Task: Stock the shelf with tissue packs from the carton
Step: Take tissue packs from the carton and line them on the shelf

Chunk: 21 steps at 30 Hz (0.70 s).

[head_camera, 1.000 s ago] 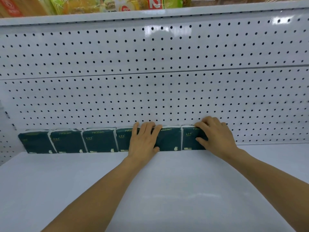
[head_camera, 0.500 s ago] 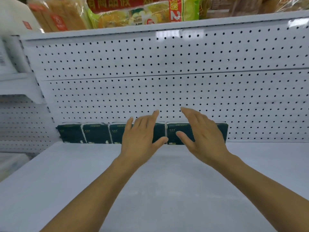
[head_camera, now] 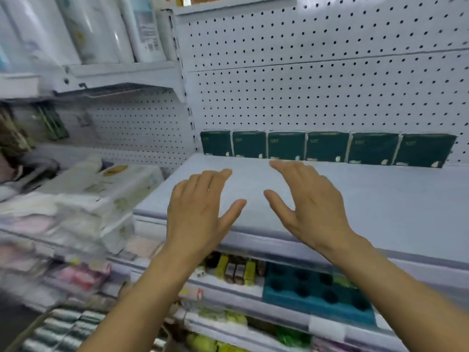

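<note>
Both our hands empty: left hand (head_camera: 200, 212) and right hand (head_camera: 308, 207) flat, fingers straight, spread, gripping nothing, hovering over front of white metal shelf (head_camera: 380, 212). Beyond fingertips: six dark green plastic-wrapped tissue packs (head_camera: 327, 146) upright in row, touching white pegboard back panel (head_camera: 304, 92). Carton not in view. Judgement: we go fetch next packs. Advice: grab several squarely, start second row just before first, labels forward, edges touching, no toppling.

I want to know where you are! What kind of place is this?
Most likely a shop aisle. White metal shelves with a perforated back panel hold a row of dark green tissue packs, and packaged goods fill the shelf below.
</note>
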Available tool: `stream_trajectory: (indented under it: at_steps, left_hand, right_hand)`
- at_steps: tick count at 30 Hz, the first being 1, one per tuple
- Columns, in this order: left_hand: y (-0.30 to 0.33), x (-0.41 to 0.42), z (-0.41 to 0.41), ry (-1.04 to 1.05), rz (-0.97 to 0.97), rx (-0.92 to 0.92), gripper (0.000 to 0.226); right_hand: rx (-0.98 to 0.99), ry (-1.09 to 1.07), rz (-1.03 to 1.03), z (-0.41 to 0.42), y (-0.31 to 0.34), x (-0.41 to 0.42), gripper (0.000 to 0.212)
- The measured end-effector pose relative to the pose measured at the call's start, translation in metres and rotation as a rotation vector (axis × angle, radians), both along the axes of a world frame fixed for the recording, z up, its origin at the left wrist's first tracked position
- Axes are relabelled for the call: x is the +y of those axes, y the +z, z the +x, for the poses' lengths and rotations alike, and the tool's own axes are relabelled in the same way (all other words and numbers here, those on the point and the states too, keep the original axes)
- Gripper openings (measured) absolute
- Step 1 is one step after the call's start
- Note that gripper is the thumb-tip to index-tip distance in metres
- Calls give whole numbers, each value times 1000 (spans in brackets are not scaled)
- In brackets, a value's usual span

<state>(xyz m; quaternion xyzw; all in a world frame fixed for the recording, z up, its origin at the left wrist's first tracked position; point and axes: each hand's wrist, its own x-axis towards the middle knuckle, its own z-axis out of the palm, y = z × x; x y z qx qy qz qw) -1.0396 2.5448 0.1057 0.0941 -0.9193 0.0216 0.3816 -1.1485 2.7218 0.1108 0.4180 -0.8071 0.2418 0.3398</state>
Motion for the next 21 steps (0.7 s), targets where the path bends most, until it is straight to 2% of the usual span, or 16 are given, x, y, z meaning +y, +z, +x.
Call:
stream_trajectory:
  at_steps: [5, 9, 15, 21]
  left_hand:
    - [-28, -57, 83, 51, 33, -16, 54]
    - [-60, -106, 146, 159, 74, -148, 56]
    - [-123, -163, 226, 363, 286, -379, 65]
    - [-192, -191, 283, 530, 551, -513, 67]
  right_hand:
    - [-54, 174, 10, 65, -25, -60, 42]
    - [-134, 303, 104, 113, -58, -116, 45]
    - [-269, 437, 301, 159, -130, -192, 46]
    - [-351, 579, 503, 176, -188, -233, 45]
